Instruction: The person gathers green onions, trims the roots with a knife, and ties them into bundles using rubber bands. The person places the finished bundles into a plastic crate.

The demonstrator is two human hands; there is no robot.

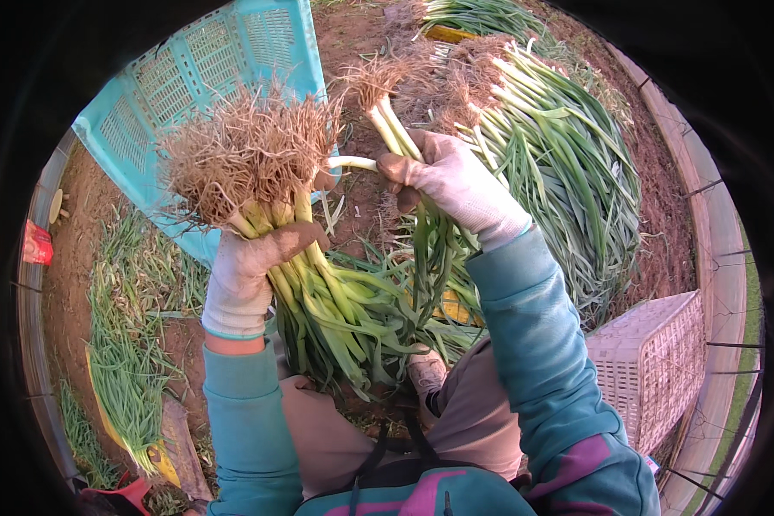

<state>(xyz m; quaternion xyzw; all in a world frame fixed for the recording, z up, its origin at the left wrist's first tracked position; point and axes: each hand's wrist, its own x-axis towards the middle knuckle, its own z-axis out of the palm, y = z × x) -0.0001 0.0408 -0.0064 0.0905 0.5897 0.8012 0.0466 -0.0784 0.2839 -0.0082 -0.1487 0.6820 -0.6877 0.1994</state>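
Observation:
My left hand (248, 267), in a soiled white work glove, grips a thick bunch of green onions (316, 284) just below the roots. Their brown, hairy roots (251, 151) point up and their green leaves hang toward my legs. In my gloved right hand (442, 177) is a small bundle of green onions (390, 126), roots up, leaves hanging down. One pale stem (353, 162) spans the gap between the large bunch and my right fingers. Beyond my right hand lies a big pile of green onions (567, 148), roots toward the middle.
A turquoise plastic crate (187, 74) stands tilted at the upper left, close behind the large bunch. To the right is a whitish slatted crate (648, 367). More green onions (129, 380) and leaf scraps cover soil on the left. A red packet (37, 244) lies near the left edge.

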